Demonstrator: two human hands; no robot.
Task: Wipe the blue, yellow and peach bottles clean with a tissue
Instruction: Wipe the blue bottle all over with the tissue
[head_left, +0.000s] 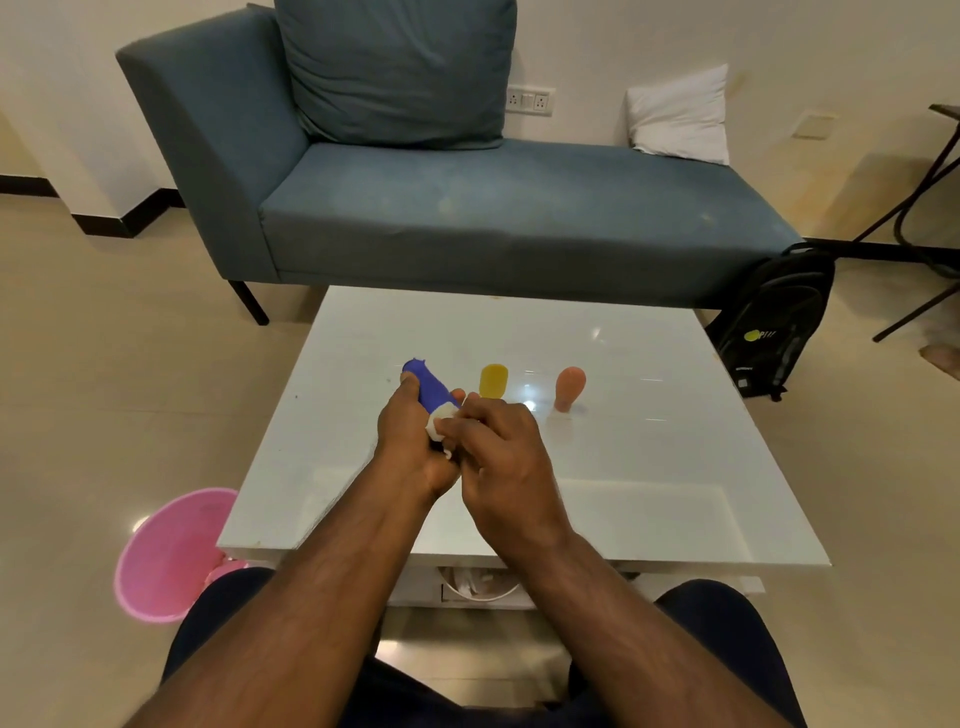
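Observation:
My left hand (408, 441) grips the blue bottle (428, 387), which is lifted above the white table (649, 467) and tilted with its far end pointing away to the left. My right hand (498, 447) pinches a white tissue (441, 421) against the bottle's near end. The tissue is mostly hidden between my two hands. The yellow bottle (493, 381) stands upright on the table just behind my right hand. To its right stands the peach bottle (569, 387), also upright and apart from both hands.
A pink bin (166, 551) sits on the floor at the table's near left corner. Behind the table is a blue sofa (467, 208) with cushions. A black backpack (774, 322) leans on the floor at the right, near dark furniture legs (914, 208).

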